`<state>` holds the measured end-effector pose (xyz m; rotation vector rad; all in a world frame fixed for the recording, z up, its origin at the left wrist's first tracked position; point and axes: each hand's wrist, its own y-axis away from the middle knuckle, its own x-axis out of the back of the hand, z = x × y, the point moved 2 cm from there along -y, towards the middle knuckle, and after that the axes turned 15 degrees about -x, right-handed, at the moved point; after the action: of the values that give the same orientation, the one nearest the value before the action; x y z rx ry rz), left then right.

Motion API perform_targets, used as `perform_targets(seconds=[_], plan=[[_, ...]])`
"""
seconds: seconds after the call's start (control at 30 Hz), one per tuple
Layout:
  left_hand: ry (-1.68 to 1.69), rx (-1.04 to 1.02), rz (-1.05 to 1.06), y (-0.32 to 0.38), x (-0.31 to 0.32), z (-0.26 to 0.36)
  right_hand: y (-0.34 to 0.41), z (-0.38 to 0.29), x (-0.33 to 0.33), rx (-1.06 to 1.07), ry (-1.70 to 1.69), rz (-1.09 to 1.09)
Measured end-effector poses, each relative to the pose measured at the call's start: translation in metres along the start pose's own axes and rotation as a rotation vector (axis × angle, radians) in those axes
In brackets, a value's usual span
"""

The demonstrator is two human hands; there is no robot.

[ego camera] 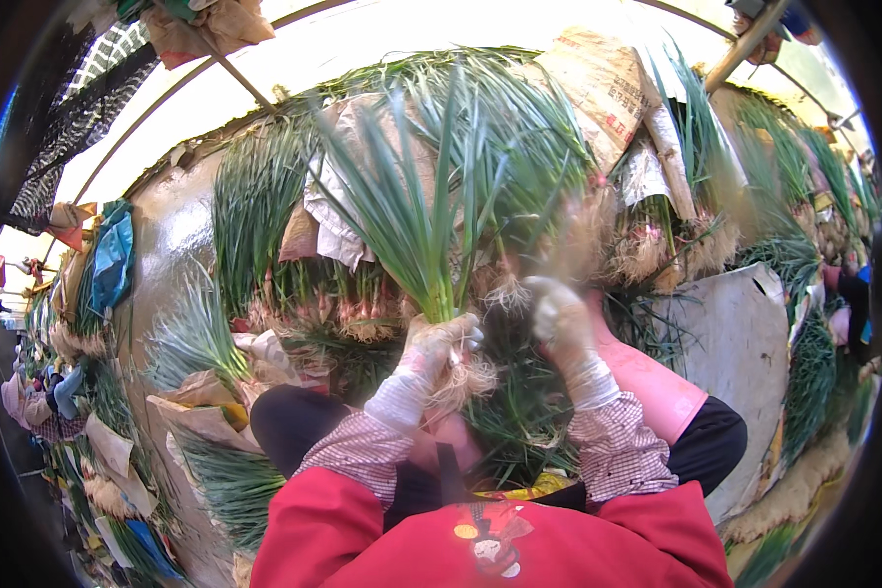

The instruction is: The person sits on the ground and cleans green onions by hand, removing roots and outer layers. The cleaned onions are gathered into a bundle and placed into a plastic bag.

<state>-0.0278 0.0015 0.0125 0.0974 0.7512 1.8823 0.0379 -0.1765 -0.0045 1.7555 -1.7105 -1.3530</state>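
Observation:
My left hand (441, 342), in a pale soiled glove, is closed around the stems of a bunch of green onions (430, 257). Their leaves fan out upwards and their whitish roots hang below my fist. To the right is my right hand (558, 316), also gloved, with its fingers curled and blurred. Blurred roots show just above it, and whether it holds anything is unclear. Between and behind both hands stands a long row of green onions (514, 140) with reddish stem bases and pale roots. Loose green leaves (514, 397) lie between my legs.
Another onion bunch (206, 338) lies on brown paper sacking (198, 397) at left. A printed sack (595, 88) covers part of the row. A grey sheet (735, 367) lies right of my knee. Further left, a person (51, 400) is partly visible among more onions.

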Motion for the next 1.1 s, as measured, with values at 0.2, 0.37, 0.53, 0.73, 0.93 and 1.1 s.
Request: perform_targets(seconds=[0.2, 0.37, 0.53, 0.73, 0.93, 1.1], plan=[[0.095, -0.022, 0.040, 0.001, -0.011, -0.007, -0.037, 0.024, -0.030, 0.656, 1.392, 0.028], [0.108, -0.154, -0.081, 0.004, 0.014, 0.028, -0.051, 0.037, 0.022, 0.293, 1.211, -0.059], [0.274, -0.309, -0.098, -0.010, 0.030, 0.048, -0.045, 0.019, 0.031, 0.503, 2.036, -0.226], [0.337, -0.007, -0.128, -0.027, 0.016, 0.016, -0.077, -0.016, -0.032, 0.275, 1.637, 0.128], [0.384, 0.061, -0.150, -0.026, 0.012, 0.002, -0.004, 0.014, -0.027, 0.316, 1.646, -0.441], [0.219, -0.059, -0.092, -0.016, 0.000, -0.006, -0.036, -0.005, -0.055, 0.070, 0.605, -0.317]])
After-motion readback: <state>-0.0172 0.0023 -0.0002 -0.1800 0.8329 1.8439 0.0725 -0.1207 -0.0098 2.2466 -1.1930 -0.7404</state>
